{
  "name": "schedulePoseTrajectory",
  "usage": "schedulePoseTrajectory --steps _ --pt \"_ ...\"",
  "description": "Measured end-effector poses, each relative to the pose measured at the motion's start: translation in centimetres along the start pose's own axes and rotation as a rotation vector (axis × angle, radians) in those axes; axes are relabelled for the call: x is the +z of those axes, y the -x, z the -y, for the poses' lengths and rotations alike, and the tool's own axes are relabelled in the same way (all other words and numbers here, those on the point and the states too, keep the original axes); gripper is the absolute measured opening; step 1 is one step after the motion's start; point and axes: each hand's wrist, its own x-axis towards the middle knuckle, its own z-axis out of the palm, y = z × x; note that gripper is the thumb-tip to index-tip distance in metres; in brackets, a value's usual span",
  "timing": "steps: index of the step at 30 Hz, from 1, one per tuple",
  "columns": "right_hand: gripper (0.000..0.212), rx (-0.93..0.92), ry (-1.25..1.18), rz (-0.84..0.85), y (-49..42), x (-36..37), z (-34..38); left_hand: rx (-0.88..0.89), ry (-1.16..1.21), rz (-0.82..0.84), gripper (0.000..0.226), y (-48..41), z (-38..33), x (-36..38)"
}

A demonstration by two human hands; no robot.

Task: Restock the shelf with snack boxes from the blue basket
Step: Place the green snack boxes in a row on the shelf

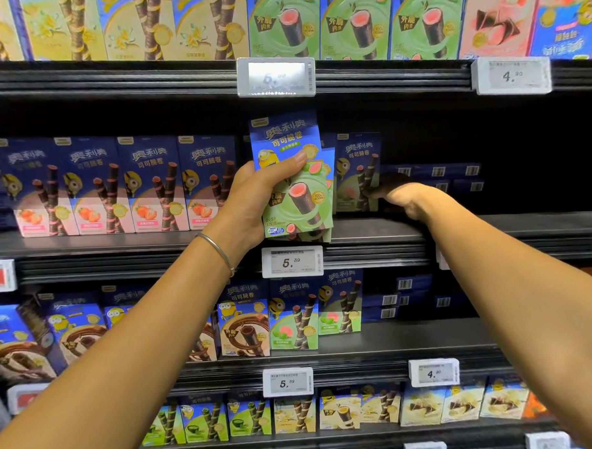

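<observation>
Left hand [250, 199] grips a small stack of flat cardboard snack boxes [295, 187] — glossy, rectangular, blue tops w/ green fronts. Thumb lies across the front, and the stack is upright just above the 5.39 price tag [292, 262]. Thin metal bangle [218, 249] on that wrist, left of the tag. Right hand [406, 198], up and right of the tag, reaches into the dark shelf [382, 229] beside a standing box [358, 170] — fingers in shadow, can't tell if they hold it.

Yours to read: snack box [293, 177], 奥利奥 可可脆卷; price tag [292, 262] at its six o'clock, 5.39; upper tag [511, 75] at two o'clock, 4.90.
</observation>
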Motion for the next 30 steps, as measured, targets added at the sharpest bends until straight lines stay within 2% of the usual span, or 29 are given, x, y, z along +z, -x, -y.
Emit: schedulePoseTrajectory --steps 7,10,14,17,30 --pt "0.04 0.011 0.02 0.055 0.9 -1.1 -0.1 -0.004 -0.002 -0.001 0.05 -0.1 0.0 0.2" --pt "0.034 0.006 -0.031 0.077 1.1 -1.6 -0.3 -0.008 -0.001 0.015 0.046 -0.2 0.1 0.3" --pt "0.049 0.009 0.063 0.013 1.1 -1.2 -0.2 -0.004 0.01 0.019 0.041 -0.4 0.3 0.5" --pt "0.05 0.016 0.112 -0.028 0.9 -0.7 0.0 -0.003 0.013 0.035 0.029 -0.5 0.3 0.4" --pt "0.057 0.053 0.1 -0.029 1.4 -0.8 0.1 -0.007 0.013 0.034 0.024 -0.5 0.4 0.5"
